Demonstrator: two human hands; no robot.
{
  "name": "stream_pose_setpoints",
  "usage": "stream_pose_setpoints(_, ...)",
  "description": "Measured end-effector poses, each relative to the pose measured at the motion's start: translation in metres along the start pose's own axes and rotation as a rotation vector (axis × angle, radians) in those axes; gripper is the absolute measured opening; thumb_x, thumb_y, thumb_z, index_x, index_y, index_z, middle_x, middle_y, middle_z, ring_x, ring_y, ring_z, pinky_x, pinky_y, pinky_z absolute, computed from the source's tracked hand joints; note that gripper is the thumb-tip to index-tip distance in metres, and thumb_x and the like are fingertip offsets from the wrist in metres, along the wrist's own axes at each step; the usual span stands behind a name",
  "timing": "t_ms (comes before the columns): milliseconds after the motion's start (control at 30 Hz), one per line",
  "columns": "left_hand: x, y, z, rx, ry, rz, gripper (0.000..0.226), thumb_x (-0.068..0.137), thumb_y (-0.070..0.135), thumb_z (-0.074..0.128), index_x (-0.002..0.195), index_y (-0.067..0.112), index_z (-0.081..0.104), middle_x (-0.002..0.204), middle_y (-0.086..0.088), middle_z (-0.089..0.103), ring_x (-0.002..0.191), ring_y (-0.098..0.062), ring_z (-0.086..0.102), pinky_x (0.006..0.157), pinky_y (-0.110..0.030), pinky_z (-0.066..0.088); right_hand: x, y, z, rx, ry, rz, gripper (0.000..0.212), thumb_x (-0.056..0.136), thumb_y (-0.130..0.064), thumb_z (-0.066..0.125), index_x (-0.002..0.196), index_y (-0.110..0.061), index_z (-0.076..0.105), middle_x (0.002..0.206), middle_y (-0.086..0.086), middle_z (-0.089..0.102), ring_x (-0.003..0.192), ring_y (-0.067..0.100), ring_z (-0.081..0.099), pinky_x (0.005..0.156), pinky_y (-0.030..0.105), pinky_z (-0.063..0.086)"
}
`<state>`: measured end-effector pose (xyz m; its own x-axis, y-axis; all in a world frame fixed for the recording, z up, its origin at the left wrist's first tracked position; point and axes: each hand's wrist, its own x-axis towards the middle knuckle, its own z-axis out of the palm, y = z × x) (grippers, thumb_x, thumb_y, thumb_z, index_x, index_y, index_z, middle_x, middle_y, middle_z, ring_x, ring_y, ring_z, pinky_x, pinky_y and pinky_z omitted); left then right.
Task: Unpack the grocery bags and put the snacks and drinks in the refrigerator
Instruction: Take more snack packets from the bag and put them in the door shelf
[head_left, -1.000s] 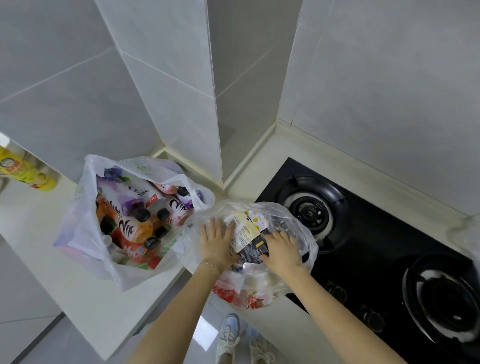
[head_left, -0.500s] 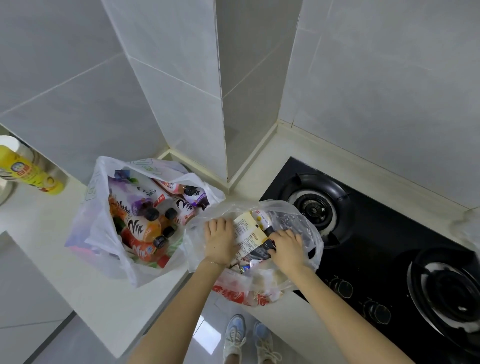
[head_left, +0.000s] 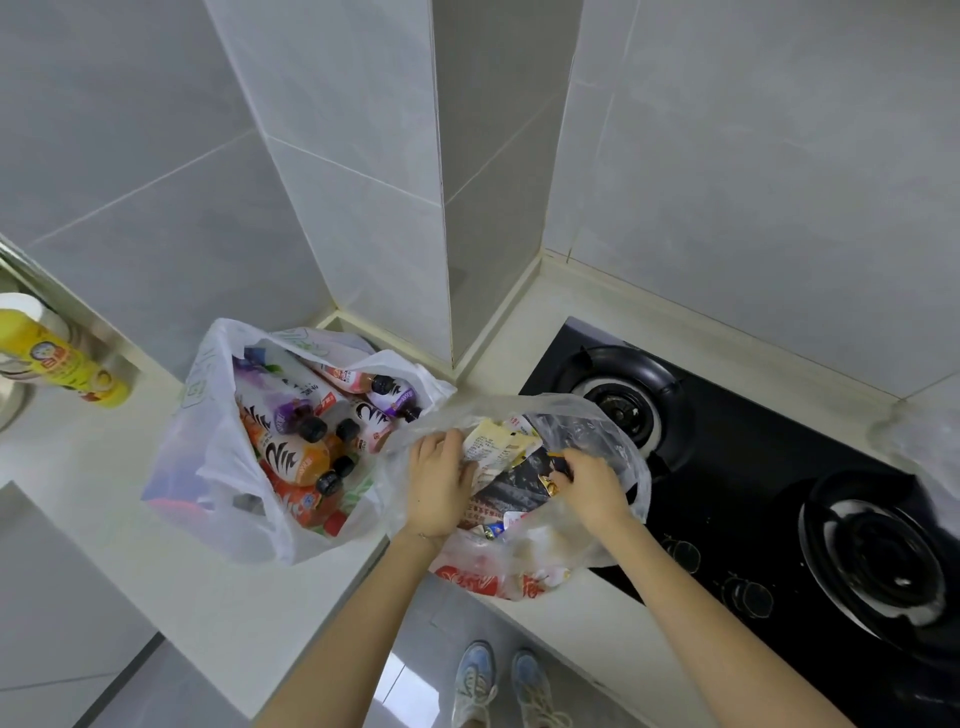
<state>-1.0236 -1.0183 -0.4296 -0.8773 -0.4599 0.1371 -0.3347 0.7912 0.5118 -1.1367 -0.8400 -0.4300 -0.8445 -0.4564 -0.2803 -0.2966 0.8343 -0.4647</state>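
Observation:
Two plastic grocery bags sit on the white counter (head_left: 104, 525). The left white bag (head_left: 208, 447) stands open, full of several drink bottles (head_left: 296, 457) with dark caps. The right clear bag (head_left: 587, 431) holds snack packets, a cream one (head_left: 493, 447) and a dark one (head_left: 519, 488) on top. Both hands are inside this bag's mouth. My left hand (head_left: 439, 483) rests on the cream packet and the bag's left rim. My right hand (head_left: 589, 486) is curled on the dark packet's right edge. Whether either hand truly grips is hard to tell.
A black gas hob (head_left: 779, 467) with two burners lies right of the snack bag. A yellow bottle (head_left: 62, 358) stands at the far left by a sink edge. Grey tiled walls and a projecting column close the back. The floor and my shoes (head_left: 509, 686) show below the counter corner.
The view shifted slightly so the bags sit further right. My right hand curled more tightly onto the dark packet; my left hand stayed on the cream packet.

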Motion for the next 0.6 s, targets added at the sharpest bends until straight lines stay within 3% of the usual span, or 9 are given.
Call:
stream_pose_setpoints(100, -0.001, 0.003, -0.01, -0.048, 0.043, 0.016, 0.02, 0.078, 0.008, 0.073, 0.09, 0.007, 0.058, 0.09, -0.009, 0.064, 0.088, -0.032, 0.056, 0.08, -0.037, 0.037, -0.002, 0.005, 0.004, -0.068, -0.068, 0.012, 0.017, 0.093, -0.024, 0.059, 0.1, -0.009, 0.065, 0.092, 0.008, 0.069, 0.087, 0.027, 0.065, 0.072, 0.037, 0.053)
stream_pose_setpoints(233, -0.004, 0.013, -0.025, -0.167, 0.042, 0.059, 0.014, 0.087, 0.009, 0.067, 0.085, 0.007, 0.054, 0.078, -0.007, 0.062, 0.067, -0.021, 0.053, 0.06, -0.025, 0.032, -0.005, 0.002, 0.007, -0.112, -0.076, 0.012, 0.017, 0.094, -0.025, 0.058, 0.091, -0.009, 0.065, 0.086, 0.009, 0.069, 0.082, 0.028, 0.065, 0.062, 0.03, 0.044)
stream_pose_setpoints(300, -0.005, 0.016, -0.031, -0.252, 0.014, 0.045, 0.011, 0.092, 0.014, 0.062, 0.088, 0.008, 0.055, 0.078, 0.0, 0.06, 0.067, -0.014, 0.05, 0.057, -0.022, 0.03, -0.006, -0.005, 0.005, -0.084, -0.049, 0.014, 0.018, 0.094, -0.026, 0.058, 0.083, -0.012, 0.06, 0.073, 0.005, 0.063, 0.074, 0.026, 0.063, 0.057, 0.031, 0.04)
stream_pose_setpoints(400, -0.005, 0.025, -0.043, -0.378, 0.032, 0.013, 0.007, 0.094, 0.018, 0.06, 0.098, 0.012, 0.06, 0.084, 0.012, 0.058, 0.075, -0.008, 0.055, 0.062, -0.016, 0.039, -0.009, -0.021, -0.004, 0.033, 0.029, 0.001, 0.027, 0.094, -0.028, 0.061, 0.071, -0.023, 0.049, 0.058, -0.007, 0.047, 0.056, 0.015, 0.051, 0.048, 0.027, 0.03)
stream_pose_setpoints(467, -0.006, 0.032, -0.053, -0.442, 0.097, -0.018, 0.015, 0.095, 0.018, 0.059, 0.108, 0.013, 0.061, 0.093, 0.014, 0.061, 0.082, 0.002, 0.056, 0.068, -0.009, 0.042, -0.013, -0.033, -0.014, 0.129, 0.065, -0.045, 0.018, 0.093, -0.026, 0.062, 0.078, -0.022, 0.053, 0.063, -0.005, 0.053, 0.058, 0.015, 0.051, 0.05, 0.027, 0.032)
stream_pose_setpoints(500, -0.007, 0.037, -0.058, -0.457, 0.135, -0.037, 0.015, 0.095, 0.018, 0.059, 0.109, 0.013, 0.06, 0.094, 0.015, 0.06, 0.083, 0.003, 0.055, 0.069, -0.009, 0.043, -0.015, -0.038, -0.018, 0.179, 0.08, -0.074, 0.008, 0.093, -0.025, 0.063, 0.092, -0.018, 0.059, 0.071, -0.001, 0.06, 0.065, 0.018, 0.056, 0.055, 0.029, 0.038)
stream_pose_setpoints(567, -0.014, 0.046, -0.067, -0.411, 0.198, -0.04, 0.012, 0.095, 0.019, 0.058, 0.105, 0.013, 0.058, 0.089, 0.015, 0.058, 0.08, 0.001, 0.054, 0.065, -0.015, 0.045, -0.018, -0.046, -0.026, 0.219, 0.1, -0.116, 0.029, 0.093, -0.027, 0.062, 0.117, -0.012, 0.056, 0.08, 0.0, 0.066, 0.072, 0.017, 0.061, 0.057, 0.027, 0.042)
stream_pose_setpoints(600, -0.018, 0.05, -0.071, -0.366, 0.223, -0.026, 0.009, 0.095, 0.019, 0.058, 0.102, 0.013, 0.057, 0.084, 0.016, 0.056, 0.078, 0.001, 0.053, 0.062, -0.016, 0.043, -0.019, -0.049, -0.028, 0.222, 0.095, -0.14, 0.032, 0.093, -0.029, 0.062, 0.118, -0.01, 0.053, 0.078, -0.003, 0.064, 0.069, 0.014, 0.059, 0.053, 0.024, 0.04)
